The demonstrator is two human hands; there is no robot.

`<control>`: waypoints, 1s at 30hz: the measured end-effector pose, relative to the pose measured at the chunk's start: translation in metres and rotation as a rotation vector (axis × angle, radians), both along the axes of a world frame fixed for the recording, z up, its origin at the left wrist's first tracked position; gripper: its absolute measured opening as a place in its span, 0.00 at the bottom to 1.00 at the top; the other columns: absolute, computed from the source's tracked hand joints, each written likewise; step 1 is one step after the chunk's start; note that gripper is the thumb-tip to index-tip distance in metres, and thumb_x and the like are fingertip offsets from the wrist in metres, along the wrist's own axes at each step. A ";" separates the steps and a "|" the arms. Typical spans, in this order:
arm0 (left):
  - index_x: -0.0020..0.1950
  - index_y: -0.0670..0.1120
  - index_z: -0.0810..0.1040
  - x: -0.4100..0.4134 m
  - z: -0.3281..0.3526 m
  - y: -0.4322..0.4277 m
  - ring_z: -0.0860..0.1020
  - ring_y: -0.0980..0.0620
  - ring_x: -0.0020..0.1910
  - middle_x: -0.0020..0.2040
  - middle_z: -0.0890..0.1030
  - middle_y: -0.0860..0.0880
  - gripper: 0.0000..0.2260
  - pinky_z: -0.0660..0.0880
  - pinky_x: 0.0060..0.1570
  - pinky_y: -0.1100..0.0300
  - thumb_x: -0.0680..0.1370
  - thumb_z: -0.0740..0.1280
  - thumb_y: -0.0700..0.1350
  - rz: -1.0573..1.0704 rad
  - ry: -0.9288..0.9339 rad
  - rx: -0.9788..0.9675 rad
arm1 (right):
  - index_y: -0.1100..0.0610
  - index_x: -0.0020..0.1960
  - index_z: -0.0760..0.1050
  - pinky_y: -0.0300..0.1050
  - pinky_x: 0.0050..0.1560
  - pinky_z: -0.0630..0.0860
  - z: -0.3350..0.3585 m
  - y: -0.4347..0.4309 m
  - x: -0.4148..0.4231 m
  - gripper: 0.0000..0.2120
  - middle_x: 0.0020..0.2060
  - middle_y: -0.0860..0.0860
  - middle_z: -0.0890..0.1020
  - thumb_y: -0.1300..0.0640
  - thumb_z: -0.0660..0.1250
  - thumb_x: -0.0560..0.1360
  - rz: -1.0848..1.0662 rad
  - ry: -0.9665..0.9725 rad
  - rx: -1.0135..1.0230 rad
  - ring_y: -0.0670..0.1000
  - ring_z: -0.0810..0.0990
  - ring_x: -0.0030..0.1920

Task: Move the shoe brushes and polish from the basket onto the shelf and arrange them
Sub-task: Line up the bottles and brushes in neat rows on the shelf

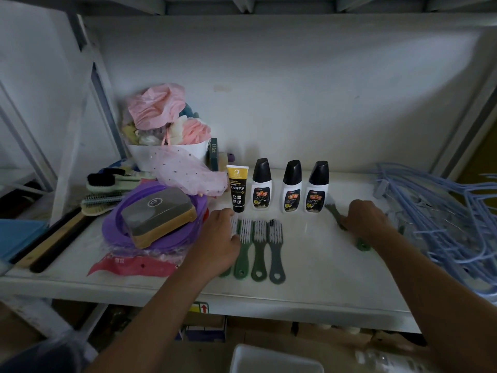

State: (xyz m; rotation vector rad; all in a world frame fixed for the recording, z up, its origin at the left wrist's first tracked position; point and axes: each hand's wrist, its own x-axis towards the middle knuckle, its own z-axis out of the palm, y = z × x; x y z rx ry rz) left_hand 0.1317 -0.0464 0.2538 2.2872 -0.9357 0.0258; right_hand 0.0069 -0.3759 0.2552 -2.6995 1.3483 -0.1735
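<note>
On the white shelf (309, 270) several green-handled shoe brushes (259, 249) with white bristles lie side by side, handles toward me. Behind them stand a black and yellow polish tube (237, 191) and three white polish bottles (290, 188) with black caps in a row. My left hand (219, 240) rests over the leftmost brush of the row, fingers curled round it. My right hand (363, 219) grips another green brush (361, 244) lying at an angle farther right; its head pokes out at the back of the hand. The corner of a white basket (274, 359) shows below the shelf.
A purple lid with a sponge block (158, 214), a white tub of pink bath puffs (166, 130) and larger brushes (105, 189) crowd the shelf's left side. Blue hangers (441, 219) pile up at the right. Boxes sit on the level below.
</note>
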 end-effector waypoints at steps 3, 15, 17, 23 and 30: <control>0.72 0.49 0.64 -0.002 0.002 0.002 0.66 0.53 0.68 0.70 0.67 0.49 0.22 0.64 0.55 0.63 0.80 0.65 0.43 -0.001 -0.003 -0.001 | 0.54 0.36 0.66 0.50 0.41 0.81 -0.003 0.001 0.005 0.18 0.37 0.54 0.77 0.44 0.69 0.74 0.026 0.006 0.026 0.57 0.81 0.39; 0.70 0.49 0.66 -0.004 0.007 0.003 0.67 0.53 0.67 0.69 0.67 0.50 0.20 0.65 0.55 0.64 0.80 0.66 0.43 -0.006 -0.017 -0.006 | 0.62 0.50 0.78 0.43 0.36 0.70 0.006 0.007 0.006 0.13 0.45 0.57 0.82 0.51 0.66 0.78 -0.004 -0.044 0.230 0.52 0.79 0.41; 0.70 0.49 0.66 -0.006 0.009 0.002 0.67 0.52 0.69 0.69 0.67 0.50 0.20 0.64 0.58 0.62 0.79 0.66 0.42 -0.012 -0.021 -0.013 | 0.66 0.58 0.76 0.43 0.44 0.71 0.011 0.005 0.004 0.16 0.52 0.60 0.82 0.53 0.62 0.81 -0.004 -0.055 0.245 0.54 0.78 0.45; 0.70 0.50 0.67 -0.011 0.013 0.002 0.67 0.55 0.65 0.69 0.68 0.51 0.20 0.65 0.53 0.63 0.79 0.67 0.43 -0.015 -0.008 -0.014 | 0.65 0.50 0.78 0.44 0.42 0.73 0.023 0.010 -0.027 0.16 0.39 0.57 0.83 0.51 0.68 0.79 0.034 0.006 0.339 0.51 0.77 0.36; 0.68 0.50 0.67 -0.013 0.019 0.006 0.66 0.57 0.63 0.67 0.68 0.51 0.19 0.66 0.55 0.62 0.79 0.66 0.43 -0.039 0.004 -0.001 | 0.63 0.47 0.79 0.38 0.28 0.69 0.037 0.045 -0.080 0.13 0.29 0.52 0.80 0.53 0.68 0.78 0.259 0.083 0.675 0.47 0.71 0.26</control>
